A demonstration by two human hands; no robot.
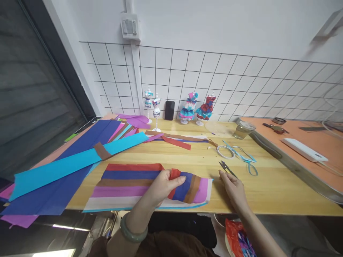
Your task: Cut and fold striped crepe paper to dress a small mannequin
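Left hand (164, 184) on striped sheet (120, 182), right hand (234, 185) at snips (225, 167)

Left hand was nearly closed: thumb flat on top of the sheet, fingers tucked below, mostly hidden. Right hand was half curled, fingertips right by the snips. Couldn't tell if it had a real grip or only a touch. Sheet was on the table (268, 192), under the left hand, running out to its left and into the gap between the hands.

Doing it well, my read: thumb pressure needed to be light but steady, spread over the turned part, since the stuff looked thin and easy to crease. Stripe edges were the best gauge for square. Snips' points sat just off the sheet, angled away from the body; good spot for them. Cyan strip (66, 162) with its brown band (102, 151) lay left of the left hand, near the sheet's far edge; worth not letting it slide in.

Looks: stripes ran, far to near, red, blue, brown, purple, whitish, then a thin cyan edge. Right of the left thumb they turned crosswise in the same order, cyan showing at the far corner. Probably a folded-over end; couldn't rule out a second piece. Mostly flat, left end slanted. Tape roll (225, 157) sat beyond the right hand.
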